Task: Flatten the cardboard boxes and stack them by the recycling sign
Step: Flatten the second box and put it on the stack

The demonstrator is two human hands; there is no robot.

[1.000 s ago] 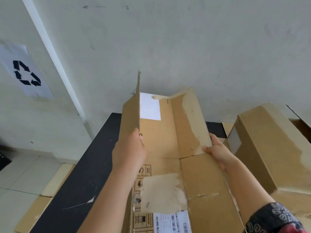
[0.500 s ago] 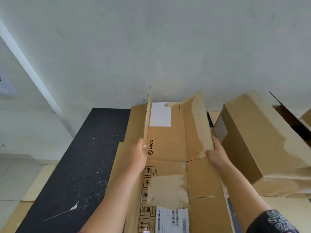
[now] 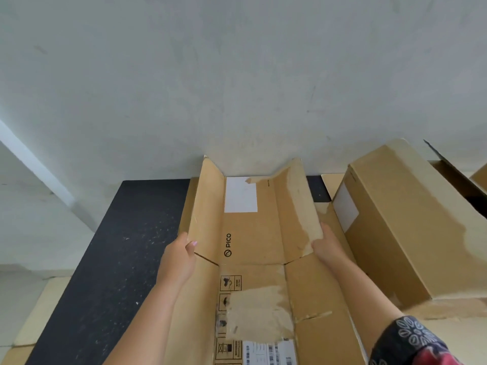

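Left hand (image 3: 181, 255) grips left flap (image 3: 207, 204), thumb on its inner face. Right hand (image 3: 326, 246) grips right flap (image 3: 295, 206) from behind, fingers hidden. Box (image 3: 253, 259) lies opened on black table (image 3: 118, 246), both flaps tilted up. Closed box (image 3: 411, 219) just right.

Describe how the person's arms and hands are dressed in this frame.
Both forearms are bare. The right arm has a dark sleeve with a white leaf-like print and a red patch. The left hand shows a pink thumbnail. The right hand has no visible rings.
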